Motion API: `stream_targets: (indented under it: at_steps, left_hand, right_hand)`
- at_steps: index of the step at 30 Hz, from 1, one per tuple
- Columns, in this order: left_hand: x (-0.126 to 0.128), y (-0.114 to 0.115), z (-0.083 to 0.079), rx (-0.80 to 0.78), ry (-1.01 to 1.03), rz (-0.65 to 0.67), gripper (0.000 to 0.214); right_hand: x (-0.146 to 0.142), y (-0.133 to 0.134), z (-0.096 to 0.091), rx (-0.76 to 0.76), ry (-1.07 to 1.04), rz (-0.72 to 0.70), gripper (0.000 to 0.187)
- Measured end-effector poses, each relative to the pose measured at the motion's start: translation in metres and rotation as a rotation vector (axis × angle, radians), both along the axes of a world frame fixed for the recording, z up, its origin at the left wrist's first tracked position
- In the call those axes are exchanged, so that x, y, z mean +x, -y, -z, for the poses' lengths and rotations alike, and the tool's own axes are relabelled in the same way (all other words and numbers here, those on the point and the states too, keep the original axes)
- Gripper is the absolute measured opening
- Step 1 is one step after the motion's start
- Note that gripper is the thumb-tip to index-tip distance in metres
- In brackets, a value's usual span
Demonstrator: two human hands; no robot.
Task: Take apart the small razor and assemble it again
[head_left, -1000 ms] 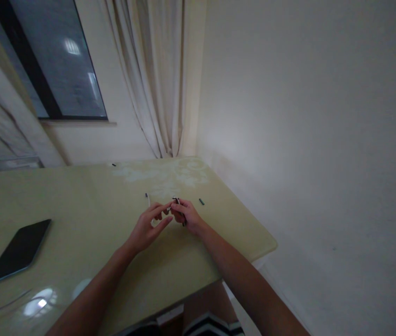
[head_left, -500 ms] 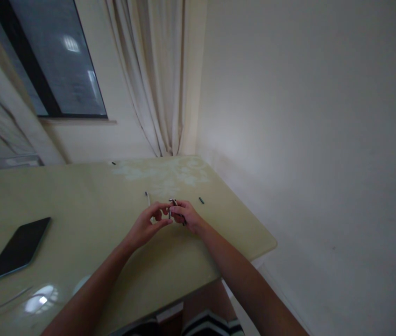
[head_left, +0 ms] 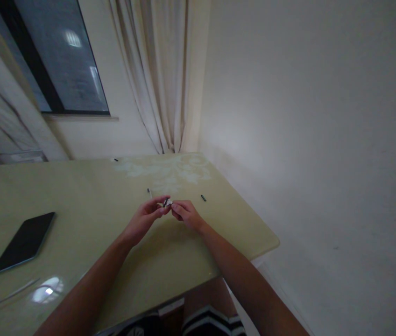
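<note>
Both hands are raised together over the table (head_left: pixel 219 242). Between them is a small dark and silver object (head_left: pixel 167 203), too small to tell its kind. My left hand (head_left: pixel 146 213) is closed on it, with thumb and fingers around its left side. At its right side, my right hand (head_left: pixel 187 213) pinches a pale end of the object between thumb and fingers. Just behind the left fingers lies a thin white stick with a dark tip (head_left: pixel 149 192), partly hidden. A short dark bar (head_left: pixel 203 198) rests on the table to the right of my right hand.
A flat black tablet-like slab (head_left: pixel 24 242) lies at the left. Nearer to me is a pale cable (head_left: pixel 7 298). Another tiny dark piece (head_left: pixel 116 160) sits by the far edge. A wall (head_left: pixel 306 140) runs along the right side, and curtains (head_left: pixel 166 93) hang behind.
The small object has turned and shifted left, from mostly within my right hand to between both hands. My left fingers have closed on it. The view has shifted slightly.
</note>
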State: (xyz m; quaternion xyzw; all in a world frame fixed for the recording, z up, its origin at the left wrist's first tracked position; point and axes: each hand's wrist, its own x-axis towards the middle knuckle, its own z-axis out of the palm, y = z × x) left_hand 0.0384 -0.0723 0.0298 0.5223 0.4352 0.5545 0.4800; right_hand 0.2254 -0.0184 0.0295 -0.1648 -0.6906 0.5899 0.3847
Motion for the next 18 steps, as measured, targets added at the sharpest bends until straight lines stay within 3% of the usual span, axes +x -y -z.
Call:
stream_targets:
  at_steps: [18]
  left_hand:
    - [0.0000,0.0011,-0.0023,-0.009,0.027,-0.013,0.053]
  right_hand:
    - [0.0008,0.0008,0.0005,0.041,0.054,0.036,0.052]
